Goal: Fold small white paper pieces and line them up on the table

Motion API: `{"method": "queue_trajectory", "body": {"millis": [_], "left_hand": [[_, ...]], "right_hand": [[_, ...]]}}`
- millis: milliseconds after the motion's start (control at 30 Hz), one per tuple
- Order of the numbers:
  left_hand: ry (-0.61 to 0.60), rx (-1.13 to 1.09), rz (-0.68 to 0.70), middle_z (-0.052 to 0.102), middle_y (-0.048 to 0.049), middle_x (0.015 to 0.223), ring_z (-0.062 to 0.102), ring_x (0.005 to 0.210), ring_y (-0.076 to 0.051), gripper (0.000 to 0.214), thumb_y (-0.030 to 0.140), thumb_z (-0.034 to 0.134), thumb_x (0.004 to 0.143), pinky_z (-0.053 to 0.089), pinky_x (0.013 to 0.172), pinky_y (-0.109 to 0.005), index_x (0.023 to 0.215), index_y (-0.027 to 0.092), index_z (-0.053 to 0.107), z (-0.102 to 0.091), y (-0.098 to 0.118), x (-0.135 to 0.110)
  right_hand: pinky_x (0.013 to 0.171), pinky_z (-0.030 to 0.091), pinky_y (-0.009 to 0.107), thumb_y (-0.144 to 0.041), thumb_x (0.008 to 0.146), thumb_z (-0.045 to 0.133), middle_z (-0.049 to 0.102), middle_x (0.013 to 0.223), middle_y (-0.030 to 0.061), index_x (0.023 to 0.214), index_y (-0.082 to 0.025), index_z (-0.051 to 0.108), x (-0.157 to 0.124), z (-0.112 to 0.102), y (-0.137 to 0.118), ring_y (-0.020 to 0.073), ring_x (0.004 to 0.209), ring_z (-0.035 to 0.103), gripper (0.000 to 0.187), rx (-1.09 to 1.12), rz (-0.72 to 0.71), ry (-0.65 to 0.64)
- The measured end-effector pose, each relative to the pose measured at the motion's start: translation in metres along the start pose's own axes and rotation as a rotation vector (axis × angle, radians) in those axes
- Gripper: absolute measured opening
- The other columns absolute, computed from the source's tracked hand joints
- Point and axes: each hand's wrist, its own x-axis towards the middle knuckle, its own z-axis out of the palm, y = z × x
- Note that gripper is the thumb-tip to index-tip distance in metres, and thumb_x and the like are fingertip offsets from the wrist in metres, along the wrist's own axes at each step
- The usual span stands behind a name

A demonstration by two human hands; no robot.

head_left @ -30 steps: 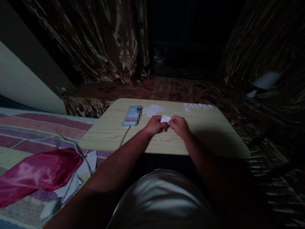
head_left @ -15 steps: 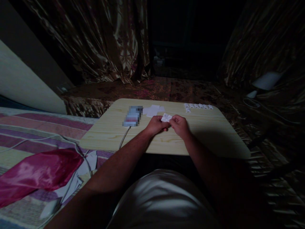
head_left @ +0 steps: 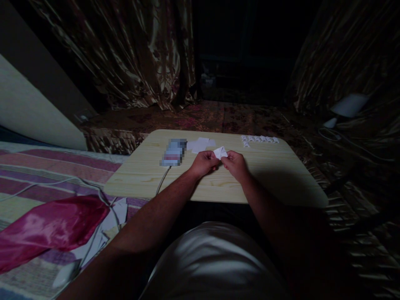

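Both hands pinch a small folded white paper (head_left: 220,152) just above the near middle of a light wooden table (head_left: 140,181). My left hand (head_left: 204,163) grips its left side, and my right hand (head_left: 234,163) holds its right lower edge between thumb and fingers. Creases run across the paper's face. Just beyond my left hand lie loose white paper sheets (head_left: 201,144), overlapping one another. Toward the far right of the tabletop, several small folded paper pieces (head_left: 260,139) sit in a row, with one more in front of its left end.
Left of the sheets lies a blurred-out device (head_left: 173,152) with a cable (head_left: 162,179) running off the near edge. A bed with a striped cover (head_left: 31,166) adjoins on the left, bearing a shiny pink cloth (head_left: 59,225) and papers (head_left: 117,212). A white lamp (head_left: 350,105) stands at right.
The folded paper has turned and shifted slightly to the right between my fingers, so its creases face differently. Both hands stay in nearly the same spot, still pinching it.
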Motion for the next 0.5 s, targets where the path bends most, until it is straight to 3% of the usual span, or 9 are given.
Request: {"method": "queue_trajectory", "body": {"millis": [500], "left_hand": [[-0.070,0.017,-0.018,0.054,0.0033,0.047,0.040,0.037,-0.006,0.025,0.031,0.071,0.066,0.023,0.040,-0.021,0.066,0.017,0.049,-0.0007,-0.0012,-0.0001]], "right_hand": [[0.046,0.031,0.022,-0.026,0.068,0.058,0.052,0.052,-0.0048,0.065,-0.019,0.054,-0.0006,-0.0012,-0.0019,0.0097,0.048,0.042,0.008,-0.006,-0.017,-0.007]]}}
